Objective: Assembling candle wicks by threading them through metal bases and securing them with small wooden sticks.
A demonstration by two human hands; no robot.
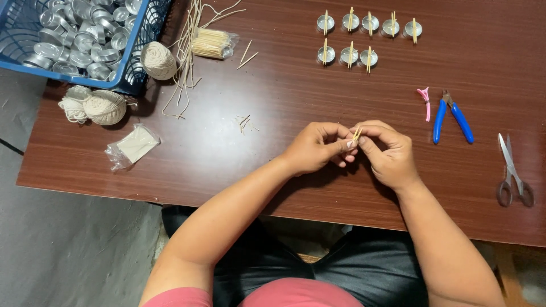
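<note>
My left hand [315,149] and my right hand [388,152] meet over the middle of the brown table [273,85]. Both pinch a pair of thin wooden sticks [356,134] between their fingertips. Whether a wick or a cup is hidden between the fingers I cannot tell. At the far side stand two rows of small metal candle cups [351,55], each with a pair of sticks laid across its top.
A blue basket [128,71] full of empty metal cups sits at the far left. Balls of cream string [104,107], loose wick strands, a bundle of sticks [210,44] and a small plastic bag [133,146] lie nearby. Blue-handled pliers [452,115], a pink clip [426,102] and scissors [513,169] lie right.
</note>
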